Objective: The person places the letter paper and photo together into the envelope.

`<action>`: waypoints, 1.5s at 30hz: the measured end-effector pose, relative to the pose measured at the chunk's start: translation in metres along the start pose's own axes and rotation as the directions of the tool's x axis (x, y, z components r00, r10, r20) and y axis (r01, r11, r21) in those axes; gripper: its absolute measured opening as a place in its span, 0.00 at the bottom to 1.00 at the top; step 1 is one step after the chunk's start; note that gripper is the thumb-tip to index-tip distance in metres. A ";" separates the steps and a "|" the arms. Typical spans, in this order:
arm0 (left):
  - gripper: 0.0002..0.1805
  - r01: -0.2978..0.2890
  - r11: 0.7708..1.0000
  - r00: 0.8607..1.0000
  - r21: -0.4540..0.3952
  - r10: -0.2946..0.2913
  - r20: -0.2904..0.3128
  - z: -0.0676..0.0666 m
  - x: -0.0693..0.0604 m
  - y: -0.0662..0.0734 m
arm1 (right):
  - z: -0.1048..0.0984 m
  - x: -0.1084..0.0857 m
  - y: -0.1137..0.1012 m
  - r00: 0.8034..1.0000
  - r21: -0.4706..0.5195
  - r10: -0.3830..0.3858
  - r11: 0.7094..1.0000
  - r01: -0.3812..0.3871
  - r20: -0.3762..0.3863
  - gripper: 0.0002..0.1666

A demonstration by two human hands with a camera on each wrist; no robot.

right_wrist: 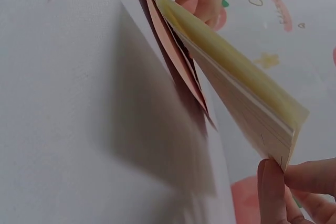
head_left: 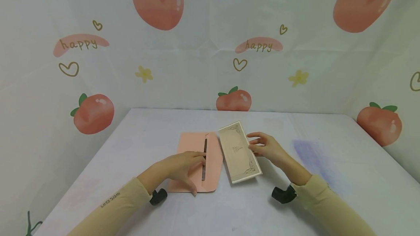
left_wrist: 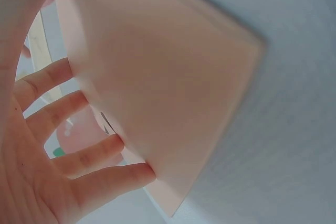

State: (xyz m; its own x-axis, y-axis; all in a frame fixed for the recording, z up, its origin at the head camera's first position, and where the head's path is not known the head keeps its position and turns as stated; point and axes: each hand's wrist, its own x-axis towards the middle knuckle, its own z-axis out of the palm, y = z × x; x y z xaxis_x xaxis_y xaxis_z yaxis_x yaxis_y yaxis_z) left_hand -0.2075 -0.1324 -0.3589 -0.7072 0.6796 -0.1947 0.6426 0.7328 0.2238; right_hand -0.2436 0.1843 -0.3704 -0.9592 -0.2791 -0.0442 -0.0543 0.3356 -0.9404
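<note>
A pink envelope (head_left: pixel 193 143) lies on the table with a dark slit (head_left: pixel 203 173) along its opening. My left hand (head_left: pixel 177 167) rests on it, fingers spread and fingertips at the slit, thumb by the near edge. In the left wrist view those fingertips touch the envelope (left_wrist: pixel 168 77). To the right, a cream card (head_left: pixel 233 152) with printed corner scrolls is held tilted above the table. My right hand (head_left: pixel 270 150) pinches its right edge between thumb and fingers. The right wrist view shows the card (right_wrist: pixel 236 69) is layered, its far end close to the envelope (right_wrist: pixel 170 45).
Black wrist-worn devices (head_left: pixel 284 194) sit under both forearms. A white cloth with fruit prints covers the wall (head_left: pixel 197 83) behind the white table (head_left: pixel 157 126). Something thin and green (head_left: pixel 30 225) shows at the lower left.
</note>
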 end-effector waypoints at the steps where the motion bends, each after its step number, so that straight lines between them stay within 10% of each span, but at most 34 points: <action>1: 0.45 0.000 1.000 1.000 0.000 0.000 0.000 0.000 0.000 0.000 | 0.001 0.000 0.000 1.000 -0.003 -0.006 1.000 0.006 0.005 0.27; 45: 0.48 0.011 1.000 1.000 0.011 -0.011 0.008 0.002 0.002 -0.001 | 0.037 0.010 0.001 0.997 0.042 0.068 0.997 -0.069 0.025 0.25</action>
State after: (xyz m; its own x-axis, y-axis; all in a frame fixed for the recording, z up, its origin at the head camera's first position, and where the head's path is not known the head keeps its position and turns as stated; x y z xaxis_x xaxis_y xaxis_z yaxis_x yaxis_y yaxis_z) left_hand -0.2091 -0.1318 -0.3612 -0.7118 0.6720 -0.2042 0.6382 0.7402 0.2117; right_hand -0.2432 0.1486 -0.3846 -0.9535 -0.2778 -0.1166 0.0240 0.3159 -0.9485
